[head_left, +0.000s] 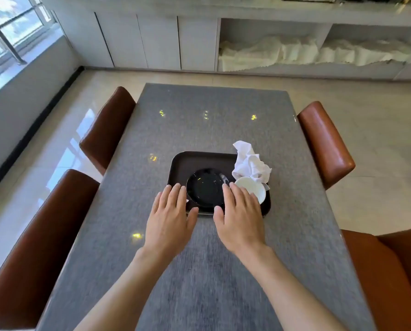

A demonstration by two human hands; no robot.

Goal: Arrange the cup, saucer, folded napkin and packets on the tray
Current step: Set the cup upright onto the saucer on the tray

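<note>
Holding nothing: left hand [169,211] and right hand [241,215] flat, fingers straight, flanking black saucer [205,187] on tray [183,163]; probably about to lift it. Cup [253,191] tipped, napkin [249,163] crumpled, at right edge; packets unseen

I find no legible text, label, brand, number or sign anywhere in my view. The tray [178,163] ahead of both hands carries no readable marking, and neither does the grey table [199,125] beyond it.
</note>
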